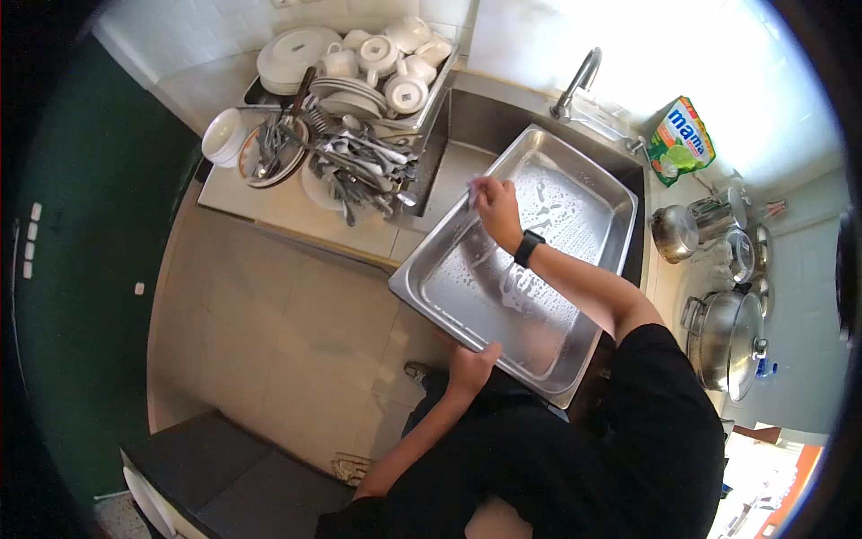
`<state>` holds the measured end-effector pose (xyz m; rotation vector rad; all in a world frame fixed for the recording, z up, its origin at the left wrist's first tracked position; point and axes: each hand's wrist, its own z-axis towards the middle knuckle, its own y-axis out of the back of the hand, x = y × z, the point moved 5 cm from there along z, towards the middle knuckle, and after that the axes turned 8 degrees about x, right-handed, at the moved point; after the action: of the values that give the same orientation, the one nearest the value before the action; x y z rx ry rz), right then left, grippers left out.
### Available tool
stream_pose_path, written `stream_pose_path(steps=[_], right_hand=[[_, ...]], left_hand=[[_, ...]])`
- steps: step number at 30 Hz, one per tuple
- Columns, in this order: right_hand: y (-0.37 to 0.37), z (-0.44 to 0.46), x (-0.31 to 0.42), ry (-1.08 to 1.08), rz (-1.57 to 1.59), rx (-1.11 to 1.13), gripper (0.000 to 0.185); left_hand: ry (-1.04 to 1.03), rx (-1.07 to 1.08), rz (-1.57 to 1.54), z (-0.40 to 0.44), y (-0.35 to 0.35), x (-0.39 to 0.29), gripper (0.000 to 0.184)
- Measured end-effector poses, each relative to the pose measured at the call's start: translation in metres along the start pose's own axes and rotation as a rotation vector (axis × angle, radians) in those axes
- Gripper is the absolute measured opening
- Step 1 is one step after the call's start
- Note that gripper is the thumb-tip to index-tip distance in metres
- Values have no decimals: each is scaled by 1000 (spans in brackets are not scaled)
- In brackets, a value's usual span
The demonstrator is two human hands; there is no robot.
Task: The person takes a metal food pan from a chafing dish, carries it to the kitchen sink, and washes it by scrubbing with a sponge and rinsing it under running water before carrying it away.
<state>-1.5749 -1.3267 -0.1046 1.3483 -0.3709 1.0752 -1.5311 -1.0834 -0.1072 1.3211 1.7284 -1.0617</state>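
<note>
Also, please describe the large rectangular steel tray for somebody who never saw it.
Start at the grey metal sink below the curved silver faucet. Over it is the large rectangular steel tray, its near rim held by the bare left hand. Unlike the white crockery nearby, it is wide, silvery and droplet-covered inside.

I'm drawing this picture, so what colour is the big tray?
Shiny silver-grey; the tray shows best in the head view.

Black top [663, 418], wristwatch [530, 248], seemingly dark trousers [436, 392]
</note>
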Motion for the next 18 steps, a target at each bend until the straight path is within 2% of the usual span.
stream_pose_path(steps=[2,4,8,11,14,17,18], right_hand=[[-8,-30,44,88,9,126,17],[-18,-53,75,92,167,285,21],[-34,-70,108,160,262,473,22],[-47,-69,91,44,415,490,17],[-37,-83,125,301,448,751,12],[-30,-87,135,313,359,933,12],[-29,-83,132,283,324,853,13]], left_hand=[[-120,-41,58,1,-1,-6,18],[-249,-50,157,3,1,-7,21],[-193,-13,94,5,0,1,25],[-158,-18,52,6,3,2,24],[-273,-50,93,9,3,11,27],[-184,15,39,-7,-5,-18,32],[-179,19,34,-6,-4,-17,32]])
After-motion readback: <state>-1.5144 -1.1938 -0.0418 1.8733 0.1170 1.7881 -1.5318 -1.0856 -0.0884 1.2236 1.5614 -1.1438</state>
